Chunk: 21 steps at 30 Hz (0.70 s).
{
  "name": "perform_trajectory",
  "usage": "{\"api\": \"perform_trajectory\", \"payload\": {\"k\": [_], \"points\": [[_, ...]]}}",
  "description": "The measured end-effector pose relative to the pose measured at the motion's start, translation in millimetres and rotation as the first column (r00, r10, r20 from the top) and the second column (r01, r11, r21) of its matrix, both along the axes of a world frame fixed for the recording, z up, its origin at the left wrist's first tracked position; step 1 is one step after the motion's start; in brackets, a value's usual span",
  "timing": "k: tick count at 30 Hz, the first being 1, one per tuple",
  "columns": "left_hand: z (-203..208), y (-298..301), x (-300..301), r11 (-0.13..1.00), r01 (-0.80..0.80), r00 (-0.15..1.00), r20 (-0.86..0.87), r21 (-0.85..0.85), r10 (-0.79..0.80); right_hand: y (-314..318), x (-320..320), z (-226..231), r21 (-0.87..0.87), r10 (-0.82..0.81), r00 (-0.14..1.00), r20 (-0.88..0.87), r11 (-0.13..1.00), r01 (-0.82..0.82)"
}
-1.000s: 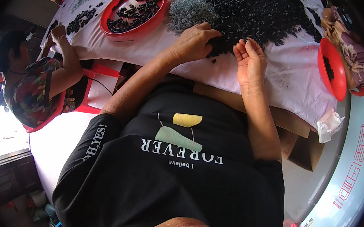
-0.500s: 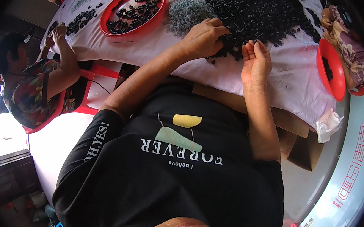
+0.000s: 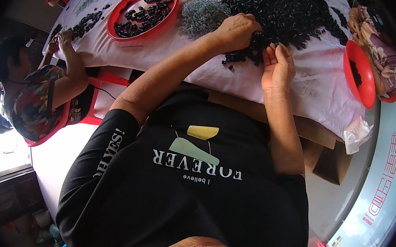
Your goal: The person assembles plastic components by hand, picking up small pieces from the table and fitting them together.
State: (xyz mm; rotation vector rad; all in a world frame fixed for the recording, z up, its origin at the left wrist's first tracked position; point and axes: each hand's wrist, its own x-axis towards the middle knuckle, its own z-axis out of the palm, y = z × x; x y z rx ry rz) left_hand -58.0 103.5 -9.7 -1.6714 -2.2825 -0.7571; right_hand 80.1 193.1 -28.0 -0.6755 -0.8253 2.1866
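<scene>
A large heap of small black plastic pieces (image 3: pixel 283 13) lies on the cloth-covered table before me. My left hand (image 3: pixel 238 32) is at the heap's near left edge, back upward, its fingers bent together at the black pieces. What sits between those fingertips is hidden. Just to the right, my right hand (image 3: pixel 278 69) is turned palm up at the heap's near edge. Its fingers curl in toward the thumb, and anything pinched there is too small to make out. Beside my left hand is a tangled pile of small grey metal-looking parts (image 3: pixel 202 18).
A red round tray (image 3: pixel 141 36) with black pieces stands to the left. Another red basin (image 3: pixel 358 83) is at the right, near a person's arm (image 3: pixel 377 68). A co-worker (image 3: pixel 41 86) sits at left. A white plastic bag (image 3: pixel 357 136) hangs at the table corner (image 3: pixel 349 122).
My left hand has moved right and slightly away from me, closer to the black heap. My right hand has stayed almost in place.
</scene>
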Motion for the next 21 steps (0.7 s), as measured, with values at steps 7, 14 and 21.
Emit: {"api": "perform_trajectory", "payload": {"k": [7, 14, 21], "points": [[2, 20, 1, 0.984, 0.021, 1.000, -0.013, -0.176, -0.023, 4, -3, -2, 0.017, -0.015, 1.000, -0.002, 1.000, 0.016], [4, 27, 5, 0.944, -0.028, 0.990, -0.139, -0.329, -0.019, -1, -3, -1, 0.017, -0.007, 1.000, 0.030, 1.000, 0.006], [-1, 14, -2, 0.989, 0.078, 0.993, -0.076, -0.126, -0.088, -3, -2, -4, 0.026, 0.014, 1.000, -0.007, 1.000, -0.014]]}}
